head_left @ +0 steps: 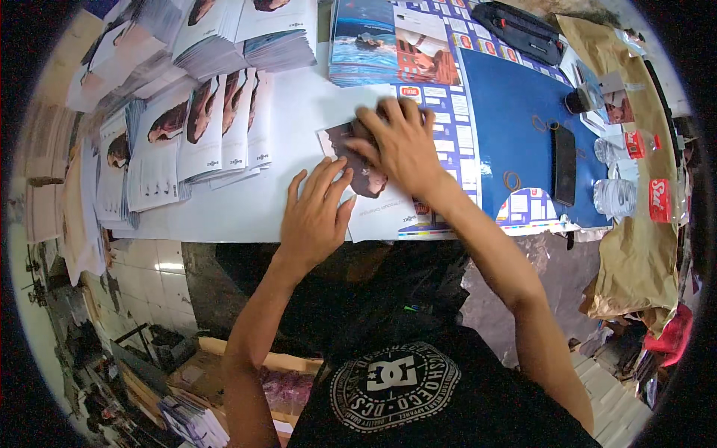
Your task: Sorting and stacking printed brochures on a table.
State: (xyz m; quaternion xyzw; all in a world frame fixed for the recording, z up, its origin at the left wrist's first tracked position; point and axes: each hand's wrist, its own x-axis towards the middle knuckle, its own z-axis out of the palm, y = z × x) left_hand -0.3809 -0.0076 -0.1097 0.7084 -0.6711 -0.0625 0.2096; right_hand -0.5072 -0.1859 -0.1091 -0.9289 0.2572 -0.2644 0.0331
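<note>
A white booklet (381, 211) with a dark brown picture on its cover lies tilted on the table in front of me. My right hand (403, 149) is over its upper part, fingers spread and slightly blurred, hiding some of the cover. Against the booklet's left edge rests my left hand (315, 216), palm down with its fingers stretched out. Neither hand grips anything. To the left, a fanned row of similar booklets (160, 160) overlaps on the white sheet (299, 104) covering the table.
Stacked booklets (280, 45) fill the back left, and a pile of picture sheets (362, 56) sits at the back middle. On the right-hand blue board (515, 127) are a black phone-like slab (565, 164) and rubber bands (511, 181). Water bottles (616, 198) lie beyond, beside a black pouch (519, 33).
</note>
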